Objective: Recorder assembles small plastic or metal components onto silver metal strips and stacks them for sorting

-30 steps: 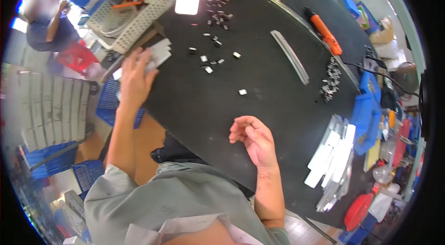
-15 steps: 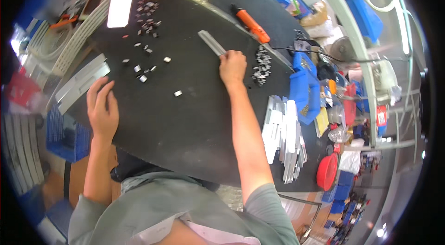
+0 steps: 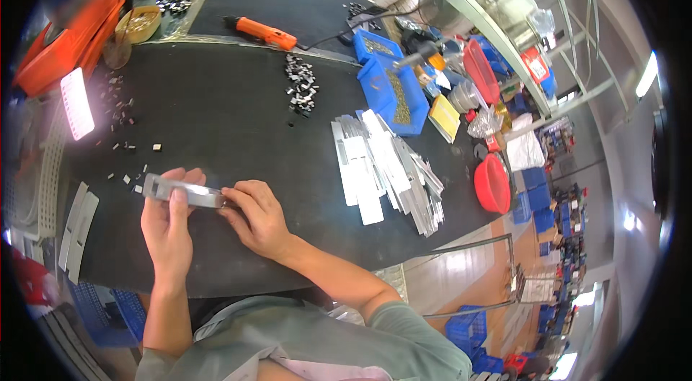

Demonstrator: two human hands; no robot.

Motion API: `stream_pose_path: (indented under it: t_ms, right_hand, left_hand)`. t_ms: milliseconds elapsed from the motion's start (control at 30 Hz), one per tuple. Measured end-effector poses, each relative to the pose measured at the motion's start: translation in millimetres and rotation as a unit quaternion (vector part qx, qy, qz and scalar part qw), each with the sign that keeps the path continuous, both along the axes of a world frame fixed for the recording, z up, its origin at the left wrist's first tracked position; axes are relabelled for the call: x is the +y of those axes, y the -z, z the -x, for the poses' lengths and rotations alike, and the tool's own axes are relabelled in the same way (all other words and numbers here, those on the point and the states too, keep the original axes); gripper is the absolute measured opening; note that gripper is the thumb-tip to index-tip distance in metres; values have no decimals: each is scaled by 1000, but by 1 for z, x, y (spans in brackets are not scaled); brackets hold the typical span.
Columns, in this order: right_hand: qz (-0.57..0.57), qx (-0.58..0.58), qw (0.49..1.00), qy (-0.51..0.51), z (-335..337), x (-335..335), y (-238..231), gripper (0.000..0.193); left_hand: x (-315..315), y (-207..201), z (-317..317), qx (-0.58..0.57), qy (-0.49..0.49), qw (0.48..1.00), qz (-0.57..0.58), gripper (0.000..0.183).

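A narrow silvery metal channel strip [image 3: 198,197] is lifted above the black tabletop, lying crosswise between my hands. My left hand [image 3: 167,226] wraps round its left part, thumb on the near side and fingers behind. At the strip's right end, my right hand [image 3: 258,219] pinches with thumb and fingertips; a small dark bit shows there, too small to name. Several small black-and-white pieces [image 3: 127,179] lie scattered just beyond my left hand. Two flat metal plates [image 3: 78,229] rest at the table's left edge.
To the right lies a stack of metal strips [image 3: 375,172], with a red bowl [image 3: 492,183] beyond. Blue bins [image 3: 393,96] hold small hardware. An orange power screwdriver [image 3: 265,32] lies behind a pile of small black-and-white parts [image 3: 301,85]. A white phone-shaped slab [image 3: 77,104] is at the far left.
My right hand has brought the strip off the table toward me and leftward. My left hand, open before, has closed on it. The whole view has turned to the right.
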State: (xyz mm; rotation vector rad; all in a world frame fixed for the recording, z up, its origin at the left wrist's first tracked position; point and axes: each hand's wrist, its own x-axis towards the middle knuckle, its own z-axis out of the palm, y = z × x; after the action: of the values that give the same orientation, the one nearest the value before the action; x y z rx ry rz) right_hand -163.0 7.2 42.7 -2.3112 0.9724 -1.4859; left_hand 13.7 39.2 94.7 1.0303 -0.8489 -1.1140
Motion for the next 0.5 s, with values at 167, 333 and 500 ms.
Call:
stream_pose_path:
  t_ms: [167,333,500]
  right_hand:
    - [-66,-145,984,84,27,-15,5,37]
    - [-113,-247,943,190,39,-26,5,15]
    - [-266,-312,907,96,34,-18,14,9]
  left_hand:
    - [-1,-57,-2,-212,-106,960,149,26]
    - [-20,8,-3,-305,-38,944,120,29]
    - [-16,16,13,-287,-56,944,153,26]
